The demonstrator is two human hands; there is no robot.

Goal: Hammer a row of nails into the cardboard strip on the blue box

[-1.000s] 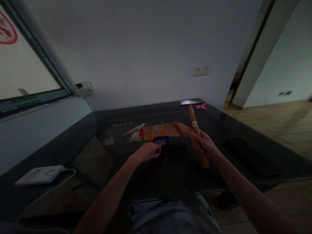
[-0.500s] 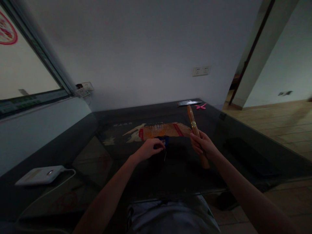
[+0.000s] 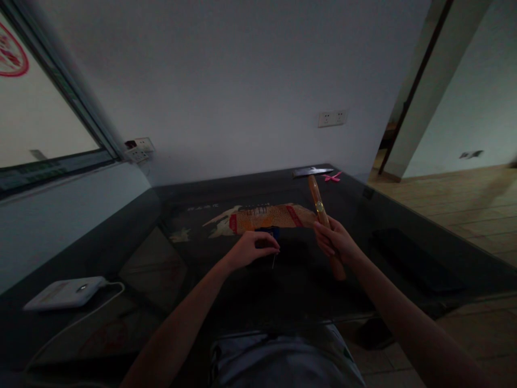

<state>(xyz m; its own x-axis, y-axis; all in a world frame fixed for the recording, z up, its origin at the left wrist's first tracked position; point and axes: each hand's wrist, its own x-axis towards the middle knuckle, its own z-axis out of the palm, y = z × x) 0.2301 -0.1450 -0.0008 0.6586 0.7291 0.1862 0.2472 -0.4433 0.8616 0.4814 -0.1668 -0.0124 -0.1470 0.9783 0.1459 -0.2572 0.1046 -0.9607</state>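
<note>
Step in hand, my read: positioning at a thin, pale piece [image 3: 273, 262], with the hammer [image 3: 319, 207] held raised, no contact between them.

Right hand [image 3: 335, 240]: fingers wrapped around the wooden handle, clamped on it. Handle leans toward 11 o'clock, metal head [image 3: 312, 172] at its top end, well apart from the left hand.

Left hand [image 3: 246, 250]: at 9 o'clock from the right one, thumb and finger bent in, tips close together. Thin piece sits at 6 to 7 o'clock from those tips, near or touching; too dark to tell if it's really pinched or what it is. Hands apart.

Blue item [image 3: 273, 232] just beyond the left fingers, toward 12 o'clock, partly hidden. Tan and red print [image 3: 266, 215] beyond that on the dark table [image 3: 323, 302]. Pink item [image 3: 332, 177] at 12 o'clock from the right hand, near the hammer head. Dark flat item [image 3: 416, 261] at 3 to 4 o'clock. White device [image 3: 64, 293] with cable at 8 o'clock from the left hand.

Any next move calls for a steady thin piece, fingertips clear of the metal head, and a firm handle grip, I'd judge.
</note>
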